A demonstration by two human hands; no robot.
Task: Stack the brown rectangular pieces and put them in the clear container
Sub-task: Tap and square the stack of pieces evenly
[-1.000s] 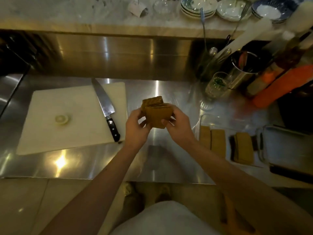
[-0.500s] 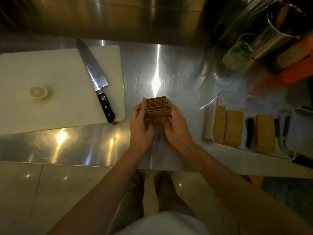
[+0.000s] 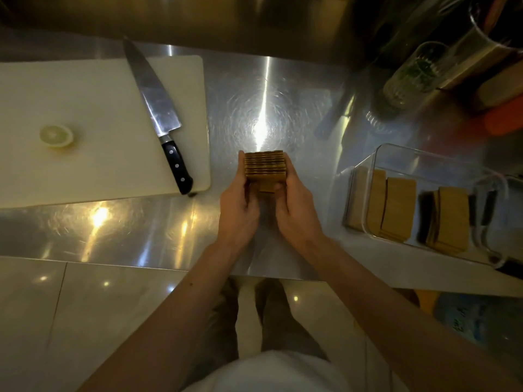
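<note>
Both hands gripped 1 stack of brown rectangular pieces [image 3: 264, 167] over the steel counter [image 3: 141, 230], left hand [image 3: 239, 210] on its left side, right hand [image 3: 295, 210] on its right; the clear container [image 3: 424, 162] stood near on the right, holding 3 more groups of pieces [image 3: 399, 207]
</note>
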